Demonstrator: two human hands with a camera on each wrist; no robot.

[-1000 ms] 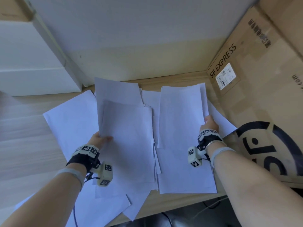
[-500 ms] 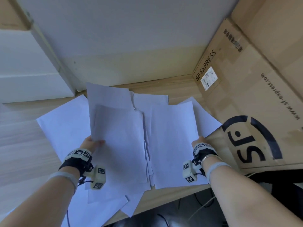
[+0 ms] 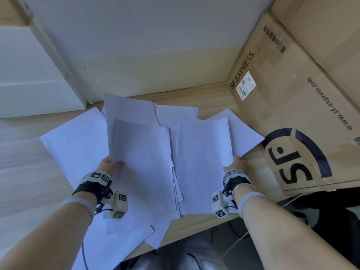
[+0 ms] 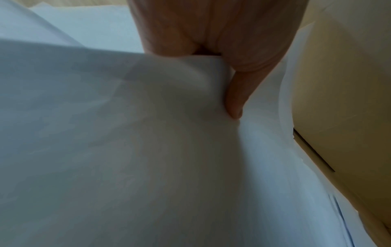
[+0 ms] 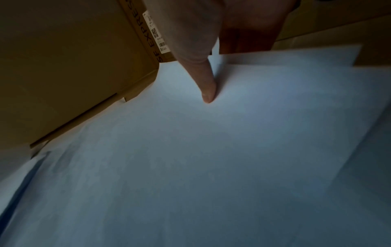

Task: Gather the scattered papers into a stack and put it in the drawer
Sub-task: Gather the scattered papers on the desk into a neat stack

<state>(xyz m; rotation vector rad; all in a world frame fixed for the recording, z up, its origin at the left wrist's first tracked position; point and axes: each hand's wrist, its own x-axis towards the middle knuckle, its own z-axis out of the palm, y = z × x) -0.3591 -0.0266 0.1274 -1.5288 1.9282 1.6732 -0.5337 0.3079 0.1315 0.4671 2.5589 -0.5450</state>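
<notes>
Several white paper sheets lie overlapped on a light wooden desk. My left hand pinches the left edge of a bundle of sheets, thumb on top and fingers beneath; the left wrist view shows the thumb pressed on that paper. My right hand pinches the right edge of another bundle; the right wrist view shows its thumb on top of the sheets. Loose sheets lie under and around both bundles. No drawer is in view.
A large SF Express cardboard box stands right beside my right hand. A white cabinet or box sits at the back left, and a pale wall runs behind the desk. Some sheets overhang the desk's front edge.
The right hand has drawn its bundle back toward the front edge and a little toward the middle. The left hand keeps its pinch on the left bundle, hardly moved. The head view has shifted.
</notes>
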